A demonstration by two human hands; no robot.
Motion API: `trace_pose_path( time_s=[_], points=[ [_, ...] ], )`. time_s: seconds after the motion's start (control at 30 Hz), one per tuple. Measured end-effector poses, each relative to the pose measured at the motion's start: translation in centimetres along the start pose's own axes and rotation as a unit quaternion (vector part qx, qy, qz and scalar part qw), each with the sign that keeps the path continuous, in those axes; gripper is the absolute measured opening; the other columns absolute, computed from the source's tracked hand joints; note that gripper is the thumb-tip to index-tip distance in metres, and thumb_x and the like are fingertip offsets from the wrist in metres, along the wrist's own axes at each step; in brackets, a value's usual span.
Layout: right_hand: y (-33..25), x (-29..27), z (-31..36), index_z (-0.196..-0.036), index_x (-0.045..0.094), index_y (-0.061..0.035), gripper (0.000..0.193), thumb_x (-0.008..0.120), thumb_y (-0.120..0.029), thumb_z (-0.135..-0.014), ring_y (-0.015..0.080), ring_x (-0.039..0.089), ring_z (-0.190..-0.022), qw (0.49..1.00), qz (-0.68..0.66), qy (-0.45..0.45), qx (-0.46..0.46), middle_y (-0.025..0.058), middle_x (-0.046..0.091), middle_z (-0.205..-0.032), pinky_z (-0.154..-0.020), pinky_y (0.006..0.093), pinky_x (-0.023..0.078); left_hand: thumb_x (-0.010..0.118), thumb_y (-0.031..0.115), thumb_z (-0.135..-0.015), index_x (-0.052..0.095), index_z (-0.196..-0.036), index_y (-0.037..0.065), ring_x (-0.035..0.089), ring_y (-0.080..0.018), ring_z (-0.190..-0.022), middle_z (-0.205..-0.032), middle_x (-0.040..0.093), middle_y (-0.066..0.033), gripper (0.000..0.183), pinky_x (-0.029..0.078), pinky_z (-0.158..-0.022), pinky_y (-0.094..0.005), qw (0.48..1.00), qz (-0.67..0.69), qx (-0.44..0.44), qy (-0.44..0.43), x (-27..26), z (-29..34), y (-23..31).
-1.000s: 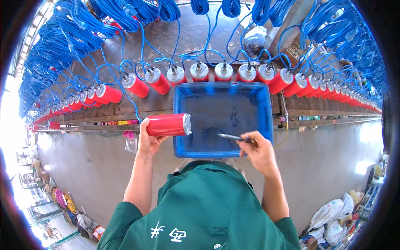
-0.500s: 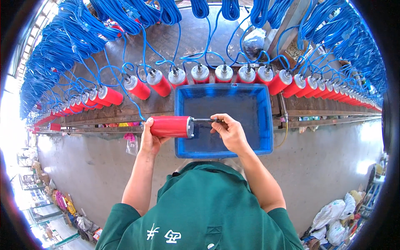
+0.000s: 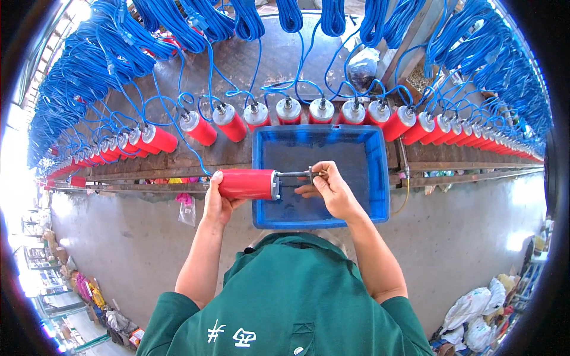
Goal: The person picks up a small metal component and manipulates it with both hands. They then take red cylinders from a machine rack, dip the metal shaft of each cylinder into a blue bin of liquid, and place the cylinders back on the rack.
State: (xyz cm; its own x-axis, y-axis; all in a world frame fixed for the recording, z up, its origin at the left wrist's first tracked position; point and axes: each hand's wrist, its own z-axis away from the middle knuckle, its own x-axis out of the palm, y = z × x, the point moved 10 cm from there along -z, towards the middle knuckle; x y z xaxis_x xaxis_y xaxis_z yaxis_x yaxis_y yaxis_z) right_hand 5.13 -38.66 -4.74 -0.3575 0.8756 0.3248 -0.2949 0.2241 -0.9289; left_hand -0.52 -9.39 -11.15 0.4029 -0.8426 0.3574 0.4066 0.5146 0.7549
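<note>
My left hand (image 3: 218, 200) is wrapped round the left end of a red cylinder (image 3: 246, 184), held level with its silver end cap facing right. A blue cord runs down to the cylinder's left end. From the cap a thin metal rod (image 3: 292, 174) reaches rightward to a small dark end piece (image 3: 311, 175). The thumb and forefinger of my right hand (image 3: 335, 193) pinch that piece, while the other fingers extend below it. Beneath the rod sits a blue plastic tub (image 3: 380, 204). Whether the rod is part of the cylinder, I cannot tell.
Several red cylinders (image 3: 229, 123) with silver tops line the edge of a dark worktable (image 3: 279, 50). Their cords loop up to hanging blue cable coils (image 3: 291, 16). A plastic-wrapped bundle (image 3: 363, 68) lies at the back; white sacks (image 3: 469, 308) lie at the lower right.
My right fingers have shifted on the rod's end piece, the lower ones now stretched out to the left. The red cylinder stays in my left hand; the whole view has moved slightly.
</note>
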Motion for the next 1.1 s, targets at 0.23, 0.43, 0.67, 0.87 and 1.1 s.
trace_pose_path(
  time_s=[0.23,0.43,0.67,0.87,1.1],
  points=[
    [0.8,-2.4,-0.5,-0.097,0.059,-0.0020,0.034,0.056,-0.033,-0.111,0.0110,0.061,-0.063,0.985,0.154,0.074,0.014,0.0043,0.067,-0.072,-0.058,0.0279,0.049,0.056,0.060,-0.099,0.058,-0.139,0.006,0.070,-0.0306,-0.119,-0.131,0.070,-0.0155,0.067,0.057,-0.103,-0.0501,1.000,0.000,0.010,0.018,-0.2,0.2,0.1],
    [4.2,-4.0,-1.3,-0.080,0.054,-0.0062,0.057,0.051,-0.055,-0.109,0.0088,0.038,-0.056,0.983,0.146,0.106,0.036,-0.0032,0.045,-0.060,-0.052,0.0281,0.035,0.057,0.059,-0.099,0.058,-0.138,0.005,0.070,-0.0326,-0.118,-0.132,0.069,-0.0168,0.067,0.058,-0.101,-0.0524,1.000,-0.004,0.018,0.014,0.2,0.2,0.3],
    [1.9,-2.3,-0.5,-0.078,0.053,-0.0060,0.058,0.050,-0.053,-0.110,0.0102,0.046,-0.053,0.988,0.118,0.099,0.025,-0.0028,0.042,-0.056,-0.052,0.0263,0.041,0.061,0.058,-0.097,0.059,-0.134,0.006,0.073,-0.0325,-0.111,-0.124,0.072,-0.0162,0.063,0.063,-0.090,-0.0520,0.999,0.012,0.027,0.019,-0.2,0.0,0.3],
    [4.3,-4.2,-1.2,-0.078,0.052,-0.0059,0.056,0.051,-0.052,-0.110,0.0110,0.050,-0.053,0.979,0.175,0.086,0.067,-0.0019,0.046,-0.056,-0.052,0.0269,0.043,0.062,0.055,-0.098,0.060,-0.131,0.006,0.073,-0.0330,-0.109,-0.123,0.072,-0.0169,0.060,0.063,-0.089,-0.0533,0.999,0.022,0.031,0.021,0.3,0.2,0.4],
    [3.1,-2.9,-0.9,-0.087,0.057,-0.0052,0.050,0.051,-0.048,-0.112,0.0093,0.049,-0.054,0.991,0.114,0.053,0.044,-0.0023,0.050,-0.060,-0.052,0.0289,0.040,0.063,0.056,-0.097,0.059,-0.131,0.006,0.074,-0.0325,-0.108,-0.121,0.072,-0.0161,0.060,0.063,-0.089,-0.0540,0.999,0.013,0.032,0.034,0.0,0.0,0.4]
  ],
)
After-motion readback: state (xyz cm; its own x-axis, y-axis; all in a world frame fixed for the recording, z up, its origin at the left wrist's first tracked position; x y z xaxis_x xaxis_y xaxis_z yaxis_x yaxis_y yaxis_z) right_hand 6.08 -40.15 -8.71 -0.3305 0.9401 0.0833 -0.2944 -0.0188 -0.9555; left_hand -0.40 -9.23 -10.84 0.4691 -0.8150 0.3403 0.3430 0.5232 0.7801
